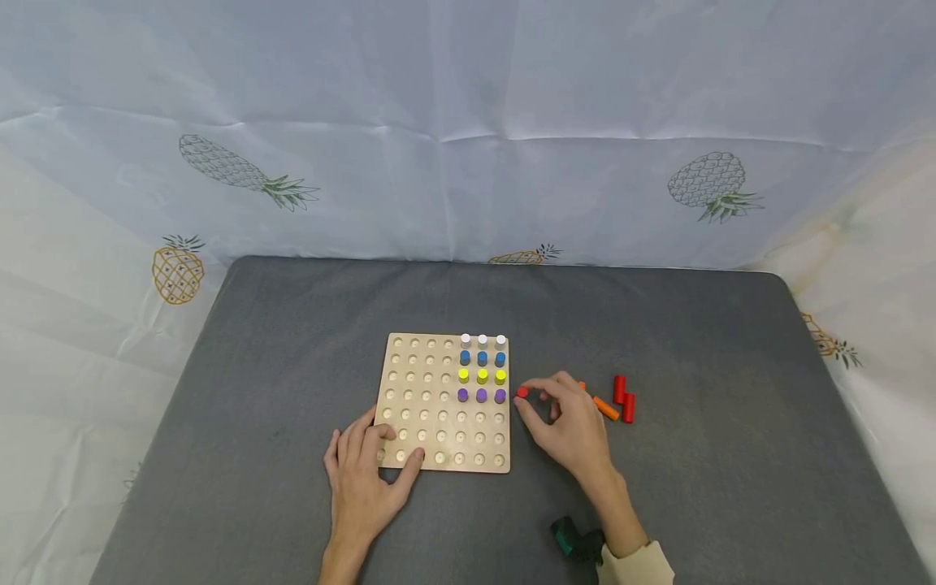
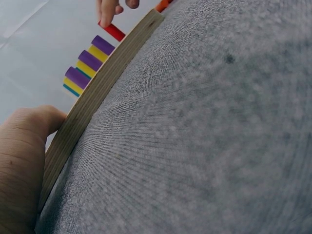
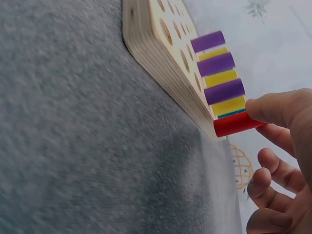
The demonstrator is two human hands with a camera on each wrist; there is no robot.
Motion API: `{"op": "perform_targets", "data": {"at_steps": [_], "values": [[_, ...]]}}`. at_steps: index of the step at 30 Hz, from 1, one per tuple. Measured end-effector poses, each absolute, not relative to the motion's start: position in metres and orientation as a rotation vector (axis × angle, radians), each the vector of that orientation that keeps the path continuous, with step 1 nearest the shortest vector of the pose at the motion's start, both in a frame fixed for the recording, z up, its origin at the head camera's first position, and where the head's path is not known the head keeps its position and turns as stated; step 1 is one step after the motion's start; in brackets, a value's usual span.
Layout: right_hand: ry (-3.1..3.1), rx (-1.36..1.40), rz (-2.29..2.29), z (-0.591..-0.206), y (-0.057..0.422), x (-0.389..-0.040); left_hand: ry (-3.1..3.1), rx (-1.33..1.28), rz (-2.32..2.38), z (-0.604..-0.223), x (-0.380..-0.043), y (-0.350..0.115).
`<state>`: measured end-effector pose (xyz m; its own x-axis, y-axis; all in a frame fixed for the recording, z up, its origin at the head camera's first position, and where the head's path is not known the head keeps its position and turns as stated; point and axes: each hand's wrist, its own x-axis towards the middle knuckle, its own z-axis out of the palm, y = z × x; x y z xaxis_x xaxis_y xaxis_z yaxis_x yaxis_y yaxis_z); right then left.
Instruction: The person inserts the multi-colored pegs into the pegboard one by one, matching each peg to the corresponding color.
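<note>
A square wooden pegboard (image 1: 424, 406) lies on the table, with white pegs (image 1: 483, 341), blue pegs (image 1: 482, 358), yellow pegs (image 1: 482, 376) and purple pegs (image 1: 481, 396) standing in rows of three on its right side. My left hand (image 1: 364, 487) grips the board's near left corner, thumb at the front edge and the other fingers along the left side. Between thumb and index finger my right hand (image 1: 574, 426) pinches a red peg (image 3: 238, 124) by its upper end. This peg is just beside the board's right edge, level with the purple row, slightly tilted in the right wrist view.
To the right of the right hand, two red pegs (image 1: 619, 389) lie on the grey tablecloth (image 1: 717, 406). Orange pegs (image 1: 605, 408) lie closer, partly hidden by that hand. A dark strapped object (image 1: 574, 540) is near the right wrist. Pineapple-print cloth (image 1: 468, 187) hangs behind the table.
</note>
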<state>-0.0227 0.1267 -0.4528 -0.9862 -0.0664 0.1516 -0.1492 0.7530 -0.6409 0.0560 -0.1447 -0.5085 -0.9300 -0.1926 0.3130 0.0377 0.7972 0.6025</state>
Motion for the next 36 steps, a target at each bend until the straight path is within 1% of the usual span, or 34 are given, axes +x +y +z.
{"op": "perform_targets", "data": {"at_steps": [21,36], "values": [[-2.866,0.271,1.128,-0.448,0.106,-0.006,-2.629,0.118,-0.890,-0.507,0.056,-0.145],[-2.813,0.401,1.266,-0.450,0.080,-0.006,-2.625,0.114,-0.892,-0.508,0.056,-0.144]]}}
